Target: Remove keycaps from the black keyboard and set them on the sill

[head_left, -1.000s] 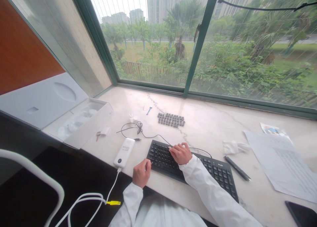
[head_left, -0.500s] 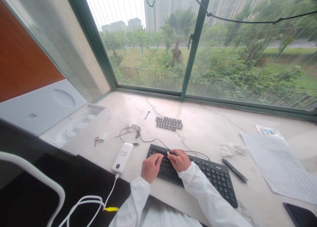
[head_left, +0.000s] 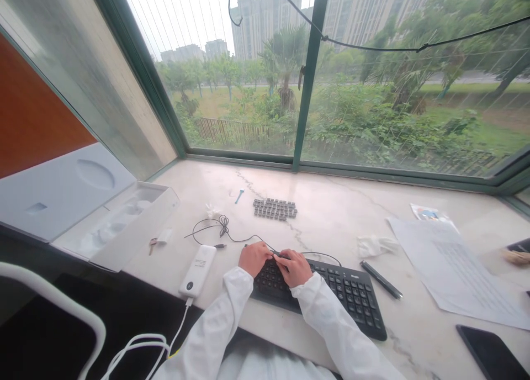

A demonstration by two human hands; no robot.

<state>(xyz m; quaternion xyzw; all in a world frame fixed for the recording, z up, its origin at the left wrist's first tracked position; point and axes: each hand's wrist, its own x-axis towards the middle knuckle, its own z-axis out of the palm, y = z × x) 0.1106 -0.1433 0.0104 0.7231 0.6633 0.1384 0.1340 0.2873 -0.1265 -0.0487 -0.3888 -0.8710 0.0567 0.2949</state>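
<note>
A black keyboard [head_left: 356, 301] lies at a slant along the front of the marble surface. Over its left part, near the back edge, my left hand [head_left: 255, 258] is closed, thumb and fingers pinched together. Fingertips almost meeting it, my right hand [head_left: 293, 267] is closed in a similar way and rests over the keys. Anything between the fingers is hidden or too small to make out. Behind the hands, several loose dark keycaps [head_left: 275, 209] lie in rows. A thin blue tool [head_left: 239, 196] lies to the left of them.
A white power bank [head_left: 197, 270] with a plugged-in cable and a coiled black cable [head_left: 223, 222] lie left. Farther left stands an open white box [head_left: 136, 220]. On the right are a pen [head_left: 381, 279], crumpled white gloves [head_left: 376, 246], paper sheets [head_left: 459, 275] and a phone [head_left: 494, 349].
My left hand has moved up and right to the keyboard's back edge, close to my right hand. The view has shifted slightly to the right.
</note>
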